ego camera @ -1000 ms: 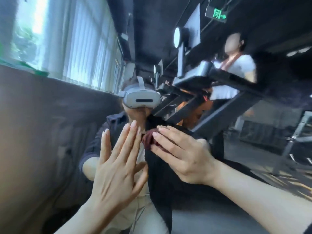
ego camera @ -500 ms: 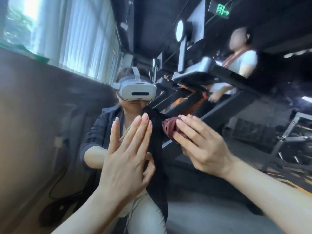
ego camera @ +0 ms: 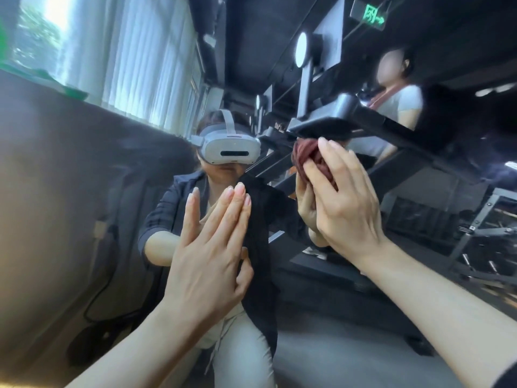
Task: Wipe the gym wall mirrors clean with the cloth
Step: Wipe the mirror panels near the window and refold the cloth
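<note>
Against the mirror (ego camera: 349,309), I log: one right hand (ego camera: 344,208), fingers pressing one bunched maroon cloth (ego camera: 309,156) to the glass; one left hand (ego camera: 208,261), fingers straight, flat, holding nothing. Reflected: one white headset (ego camera: 230,148), one treadmill (ego camera: 372,127), one bystander (ego camera: 397,93), one green exit sign (ego camera: 369,14).

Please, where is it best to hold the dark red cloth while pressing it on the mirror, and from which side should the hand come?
Hold the bunched cloth from behind, the side away from the mirror. It is a soft wad with no edge or handle, so a wide hold probably suits it. The right hand does this now: fingers spread over its back, pressing it to the glass.
</note>
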The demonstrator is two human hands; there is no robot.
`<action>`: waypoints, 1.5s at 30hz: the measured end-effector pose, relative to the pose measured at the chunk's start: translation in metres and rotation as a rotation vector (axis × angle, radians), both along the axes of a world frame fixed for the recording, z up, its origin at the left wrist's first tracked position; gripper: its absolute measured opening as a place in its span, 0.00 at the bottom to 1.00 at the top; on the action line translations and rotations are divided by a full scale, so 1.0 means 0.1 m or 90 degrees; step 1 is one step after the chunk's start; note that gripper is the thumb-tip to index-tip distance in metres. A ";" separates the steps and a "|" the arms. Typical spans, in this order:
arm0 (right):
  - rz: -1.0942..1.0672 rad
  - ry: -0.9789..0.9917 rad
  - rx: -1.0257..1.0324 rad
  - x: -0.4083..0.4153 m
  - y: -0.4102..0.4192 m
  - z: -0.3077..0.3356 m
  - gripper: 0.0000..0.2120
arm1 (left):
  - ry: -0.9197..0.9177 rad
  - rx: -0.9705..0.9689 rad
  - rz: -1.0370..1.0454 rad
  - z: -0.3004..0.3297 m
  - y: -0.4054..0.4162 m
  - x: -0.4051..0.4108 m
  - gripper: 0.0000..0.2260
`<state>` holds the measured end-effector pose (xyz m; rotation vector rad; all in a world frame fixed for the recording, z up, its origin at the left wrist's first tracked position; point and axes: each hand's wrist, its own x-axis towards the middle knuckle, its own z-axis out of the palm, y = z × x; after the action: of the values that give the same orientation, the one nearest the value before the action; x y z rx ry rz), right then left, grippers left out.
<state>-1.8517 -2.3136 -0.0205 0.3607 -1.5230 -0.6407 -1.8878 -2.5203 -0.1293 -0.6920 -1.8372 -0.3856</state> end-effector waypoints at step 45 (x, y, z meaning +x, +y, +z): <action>0.116 0.058 -0.107 -0.05 0.12 0.22 0.20 | 0.095 0.017 -0.118 0.16 -0.17 -0.12 0.32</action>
<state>-1.8565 -2.3021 0.0015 0.3324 -1.4259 -0.3777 -1.9001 -2.5371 -0.1130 -0.8530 -1.6308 -0.4660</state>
